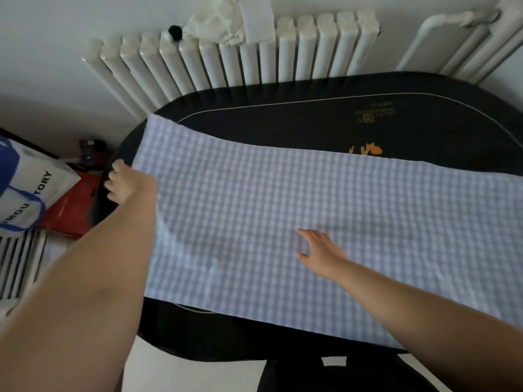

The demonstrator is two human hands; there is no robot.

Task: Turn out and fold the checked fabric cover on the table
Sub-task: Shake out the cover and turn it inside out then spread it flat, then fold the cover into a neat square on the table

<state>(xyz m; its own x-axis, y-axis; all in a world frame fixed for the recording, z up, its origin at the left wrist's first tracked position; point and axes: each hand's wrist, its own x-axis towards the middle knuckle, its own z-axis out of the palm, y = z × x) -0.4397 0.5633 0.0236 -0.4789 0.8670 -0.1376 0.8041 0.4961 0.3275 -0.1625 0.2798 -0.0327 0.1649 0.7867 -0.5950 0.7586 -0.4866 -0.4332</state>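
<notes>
Checked cover spread flat on table, both hands at it

Checked fabric cover (283,222), pale blue and white, is laid out flat across the dark table (311,120), running from the left edge to past the right side of the view. Its far left corner sits near the table's rounded end; the near edge runs diagonally along the table's front.

Left hand (127,182) is placed at the cover's left edge, fingers curled over the edge; the fingertips are seen just off the fabric, above the table rim. The grip is taken as a hold on the edge, though the thumb is hidden under the cloth.

Right hand (319,250) is laid on the middle of the cover, fingers straight and slightly spread, palm down, nothing gripped. Some motion blur is seen there.

Orange print (368,150) on the table top is partly covered by the far edge of the cover.

White radiator (226,60) is seen against the wall behind the table, with a crumpled white cloth (215,24) on top. Lettered white bag (28,193) and a red item (70,213) are seen on the floor to the left.
</notes>
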